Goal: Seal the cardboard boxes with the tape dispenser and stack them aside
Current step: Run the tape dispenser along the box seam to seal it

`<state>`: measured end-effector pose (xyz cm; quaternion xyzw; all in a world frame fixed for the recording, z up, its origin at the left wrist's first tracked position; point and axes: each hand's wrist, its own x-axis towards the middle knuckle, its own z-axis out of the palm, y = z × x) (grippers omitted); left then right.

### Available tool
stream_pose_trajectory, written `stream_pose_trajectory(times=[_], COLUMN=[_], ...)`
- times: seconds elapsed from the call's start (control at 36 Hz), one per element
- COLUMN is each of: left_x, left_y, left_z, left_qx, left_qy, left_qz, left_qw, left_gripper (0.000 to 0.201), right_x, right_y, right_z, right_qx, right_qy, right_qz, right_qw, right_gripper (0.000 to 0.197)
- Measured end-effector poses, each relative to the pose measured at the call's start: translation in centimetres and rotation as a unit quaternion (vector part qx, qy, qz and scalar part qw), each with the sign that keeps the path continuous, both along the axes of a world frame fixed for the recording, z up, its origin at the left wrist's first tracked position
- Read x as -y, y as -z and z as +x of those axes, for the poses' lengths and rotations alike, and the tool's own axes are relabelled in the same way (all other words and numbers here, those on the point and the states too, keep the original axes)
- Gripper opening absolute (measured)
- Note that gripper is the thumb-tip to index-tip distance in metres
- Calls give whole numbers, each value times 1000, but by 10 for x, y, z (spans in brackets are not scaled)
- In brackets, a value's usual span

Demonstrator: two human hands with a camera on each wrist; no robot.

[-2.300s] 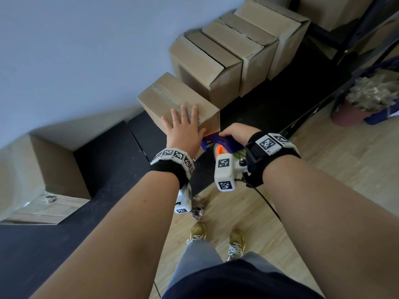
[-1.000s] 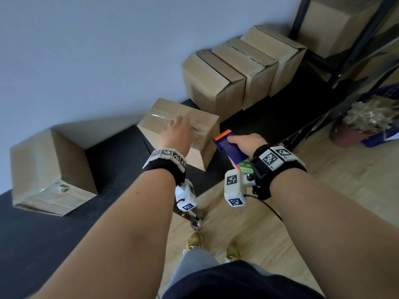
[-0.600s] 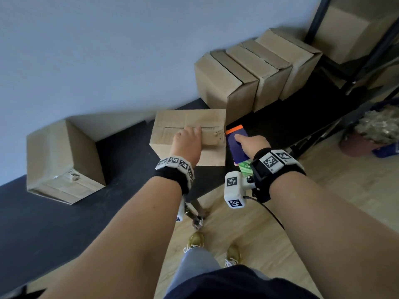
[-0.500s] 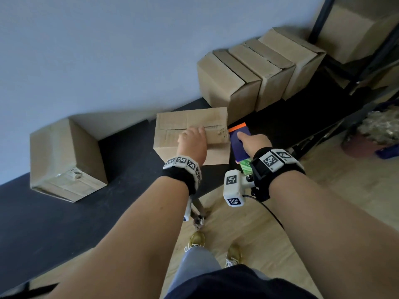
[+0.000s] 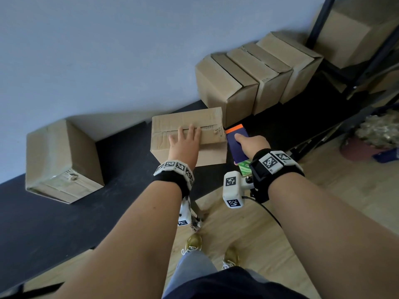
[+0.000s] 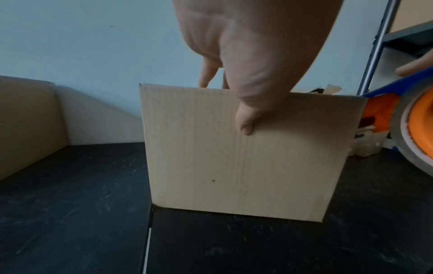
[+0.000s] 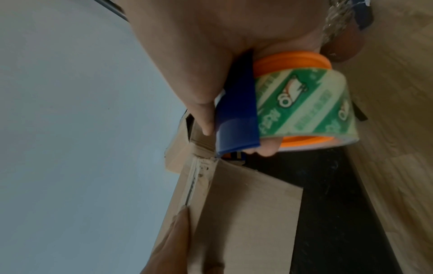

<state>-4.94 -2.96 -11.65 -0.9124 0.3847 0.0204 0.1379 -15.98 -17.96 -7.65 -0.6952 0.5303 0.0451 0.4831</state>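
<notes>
On the dark mat (image 5: 71,221), the box (image 5: 187,134) sits under the left hand (image 5: 183,145), fingers straight along its top seam; the left wrist view adds the thumb pressing the front face. The right hand (image 5: 251,145) curls around the tape dispenser (image 5: 236,145), seemingly touching the box's right end.

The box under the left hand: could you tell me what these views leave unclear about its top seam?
- Head view: the left hand covers the middle of the box seam.
- Right wrist view: the tape dispenser hides the seam's end; blur masks any tape.
- Left wrist view: only the box's front shows.
</notes>
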Motion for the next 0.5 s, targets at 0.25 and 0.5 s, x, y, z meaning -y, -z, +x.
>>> stream_pose_trajectory(times=[0.25, 0.5], left_x=[10, -27], left_y=[-15, -5], left_z=[-1, 26], left_qx=[-13, 34], left_qy=[14, -211], left_qz=[-17, -229], left_qw=[1000, 950], left_gripper=[56, 47], right_x=[-5, -12], right_y=[0, 5], right_z=[4, 9], right_qx=[-11, -11], right_qy=[3, -5], right_qz=[1, -24], right_qw=[1000, 1000], right_gripper=[57, 58])
